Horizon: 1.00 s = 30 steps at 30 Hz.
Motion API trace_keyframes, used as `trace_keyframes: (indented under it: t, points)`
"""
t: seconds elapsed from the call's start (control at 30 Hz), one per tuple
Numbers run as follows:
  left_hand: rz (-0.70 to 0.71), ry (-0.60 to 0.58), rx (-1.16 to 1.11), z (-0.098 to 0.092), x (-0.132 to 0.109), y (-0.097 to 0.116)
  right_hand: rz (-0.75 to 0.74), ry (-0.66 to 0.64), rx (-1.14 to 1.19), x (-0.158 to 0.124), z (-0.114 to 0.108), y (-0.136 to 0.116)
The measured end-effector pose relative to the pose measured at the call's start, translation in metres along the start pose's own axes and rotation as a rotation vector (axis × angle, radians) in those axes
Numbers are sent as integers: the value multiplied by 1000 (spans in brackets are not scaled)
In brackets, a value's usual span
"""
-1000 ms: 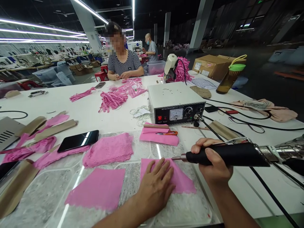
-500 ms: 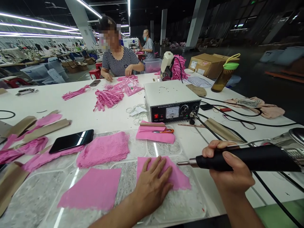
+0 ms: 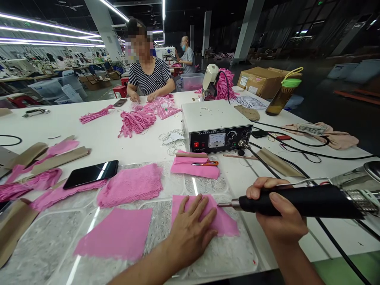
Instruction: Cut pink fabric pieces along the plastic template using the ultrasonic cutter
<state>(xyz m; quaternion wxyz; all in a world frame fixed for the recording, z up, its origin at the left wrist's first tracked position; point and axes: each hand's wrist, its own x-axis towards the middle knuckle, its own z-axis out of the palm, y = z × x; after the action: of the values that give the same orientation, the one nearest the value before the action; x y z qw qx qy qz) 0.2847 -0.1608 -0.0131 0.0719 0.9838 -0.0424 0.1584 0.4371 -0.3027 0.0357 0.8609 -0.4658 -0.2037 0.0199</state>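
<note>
My left hand (image 3: 194,225) lies flat with fingers spread on a pink fabric piece (image 3: 227,223), pressing it to a clear plastic sheet (image 3: 225,257). In my right hand (image 3: 280,213) is a black-handled handheld ultrasonic welder (image 3: 314,201), its metal tip over the right edge of that piece; I cannot tell whether the tip touches. Another cut pink piece (image 3: 115,233) rests to the left. Behind it sits a stack of pink lace-edged fabric (image 3: 132,185). Orange thread snips (image 3: 209,163) lie on folded pink fabric (image 3: 196,171) beyond my left hand.
A white control box (image 3: 219,138) with a meter stands at the back, its black cable (image 3: 264,161) running right. A smartphone (image 3: 91,174) lies at left. Across the white table, a person in a striped top (image 3: 151,77) handles pink strips (image 3: 138,122). A bottle (image 3: 280,99) stands back right.
The welder in my right hand has moved left, bringing its tip over the pink piece's edge. My left hand stays on the fabric. The person opposite has shifted their hands slightly.
</note>
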Motion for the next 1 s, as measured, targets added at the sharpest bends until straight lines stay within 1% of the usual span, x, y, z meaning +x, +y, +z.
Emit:
trace_keyframes:
  t: [0.43, 0.67, 0.8, 1.0]
  points:
    - [5, 4, -11, 1, 1, -1, -14, -49, -55, -1, -1, 0]
    - [11, 3, 4, 0, 1, -1, -29, 31, -68, -2, -9, -14]
    - [12, 3, 10, 0, 1, -1, -32, 27, -77, -5, -14, -19]
    - [20, 0, 29, -1, 1, -1, -27, 1, -74, -9, -14, -18]
